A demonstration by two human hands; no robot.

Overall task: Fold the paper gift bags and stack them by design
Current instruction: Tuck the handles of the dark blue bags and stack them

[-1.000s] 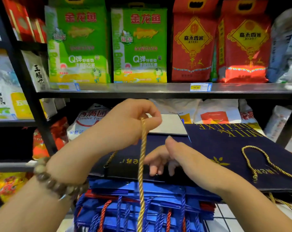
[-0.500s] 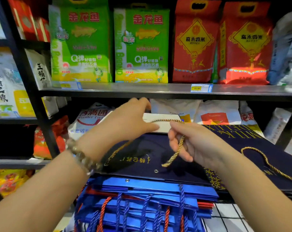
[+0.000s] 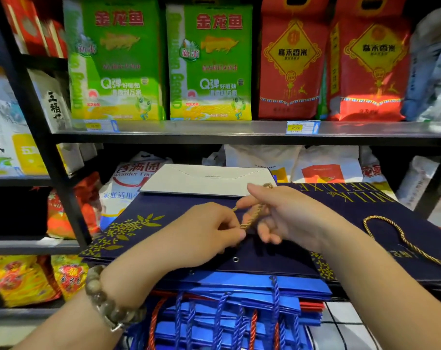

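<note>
Left grip (image 3: 201,238) pinches the twisted gold cord handle (image 3: 252,216); right grip (image 3: 290,218) pinches it too, above the flat navy paper gift bag (image 3: 148,223).

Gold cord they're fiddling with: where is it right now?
In the head view's centre, the gold cord is bunched between the left hand and right hand, just above the flat navy bag that tops the blue bags.

Both green bags (image 3: 113,59) (image 3: 210,59) read "金龙鱼". The shelf-edge price tag (image 3: 296,127) reads "45.00". The navy gift bag (image 3: 366,198) reads "MILK DELUXE", upside down.
</note>
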